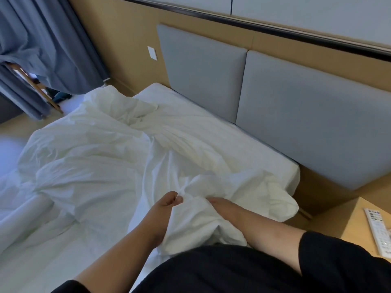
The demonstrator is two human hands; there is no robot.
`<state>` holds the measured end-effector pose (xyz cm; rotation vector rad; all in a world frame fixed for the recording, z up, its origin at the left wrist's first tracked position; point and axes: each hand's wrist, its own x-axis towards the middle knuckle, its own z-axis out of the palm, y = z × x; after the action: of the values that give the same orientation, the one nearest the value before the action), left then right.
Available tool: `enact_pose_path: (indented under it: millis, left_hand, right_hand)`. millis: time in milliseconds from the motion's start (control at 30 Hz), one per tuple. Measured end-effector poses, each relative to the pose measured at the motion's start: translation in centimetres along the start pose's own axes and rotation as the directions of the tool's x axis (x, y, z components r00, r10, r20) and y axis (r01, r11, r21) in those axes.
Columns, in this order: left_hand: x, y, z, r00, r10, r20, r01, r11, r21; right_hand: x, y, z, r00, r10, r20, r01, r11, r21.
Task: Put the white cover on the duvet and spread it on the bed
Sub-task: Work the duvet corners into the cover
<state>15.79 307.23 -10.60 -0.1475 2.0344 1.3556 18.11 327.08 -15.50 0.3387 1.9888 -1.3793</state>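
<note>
— Where does the duvet (84,149) lie, and which way does it run?

— It is heaped on the bed (38,246), rumpled, across the middle of the frame. Its long axis runs from the upper left, near the curtain (42,45), down to the lower centre, where one end comes to the hands. That near end bunches up at the bed's right edge, partly hanging over it.

— And the cover?

— All the cloth is white; I cannot tell cover from duvet there.

— Left hand first, then.

— The left hand (167,203) sits just below centre, fingers curled tight into a fist, pinching a fold of the white cloth between thumb and fingers. The cloth rises from that pinch in a small peak.

— The right hand?

— The right hand (222,205) is just to the right of it, laid on the bunched cloth. Its fingertips are buried in the folds, so I cannot tell whether they are spread or gripping.

— Further right?

— The grey headboard (296,123) stands along the upper right, and a remote (378,231) lies on a wooden nightstand (349,218) at the right edge.
</note>
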Motion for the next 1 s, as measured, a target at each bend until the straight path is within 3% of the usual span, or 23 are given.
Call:
enact_pose_path:
  millis: [67,100,167,200,267,300,467,533,633,733,800,900,1000]
  left_hand:
    - [0.5,-0.3,-0.1,0.999,0.023,-0.046,-0.021,0.998,0.054]
    - [0.5,-0.3,-0.1,0.998,0.025,-0.061,-0.022,0.998,0.054]
    - [0.3,-0.3,0.1,0.995,-0.016,-0.101,0.014,1.0,-0.014]
    - [0.1,-0.5,0.2,0.985,-0.062,-0.158,0.061,0.998,-0.01]
    - [-0.3,-1.1,0.1,0.94,-0.126,-0.316,0.188,0.967,0.174]
    - [-0.2,-1.5,-0.1,0.924,-0.126,-0.361,0.229,0.938,0.26]
    - [0.2,-2.6,0.1,0.935,-0.145,-0.323,0.255,0.909,0.33]
    - [0.5,-2.5,0.1,0.94,-0.127,-0.316,0.24,0.906,0.35]
    - [1.5,-1.9,-0.3,0.96,0.003,-0.28,0.121,0.899,0.422]
    - [2.7,0.6,-0.3,0.925,0.243,-0.293,-0.077,0.874,0.48]
    - [3.4,3.6,0.2,0.858,0.432,-0.277,-0.247,0.821,0.515]
    - [3.6,9.5,2.3,0.767,0.594,-0.243,-0.397,0.736,0.548]
    - [1.6,15.7,4.1,0.611,0.721,-0.327,-0.593,0.69,0.415]
  right_hand:
    - [1.1,-0.3,0.4,0.999,0.042,0.007,-0.042,0.965,0.258]
    - [1.3,-0.2,0.4,0.994,0.102,0.041,-0.11,0.896,0.43]
    - [2.6,1.1,0.7,0.977,0.211,0.043,-0.193,0.77,0.608]
    - [3.4,2.0,0.7,0.968,0.252,-0.011,-0.206,0.816,0.539]
    - [4.0,2.9,0.8,0.95,0.284,-0.131,-0.196,0.866,0.46]
    - [4.1,3.1,0.7,0.946,0.287,-0.151,-0.175,0.844,0.507]
    - [5.0,2.8,-0.2,0.989,0.141,0.033,-0.12,0.67,0.733]
    - [5.6,1.9,-0.5,0.984,0.139,-0.112,-0.022,0.718,0.695]
    - [4.7,-0.7,-1.8,0.932,0.006,-0.363,0.183,0.856,0.484]
    - [1.1,-4.2,-4.0,0.879,-0.177,-0.444,0.377,0.828,0.416]
    - [-1.9,-6.9,-6.1,0.823,-0.292,-0.488,0.503,0.775,0.383]
    - [-6.3,-11.5,-10.0,0.727,-0.412,-0.55,0.64,0.697,0.324]
    - [-10.7,-16.8,-14.3,0.613,-0.496,-0.615,0.755,0.599,0.269]
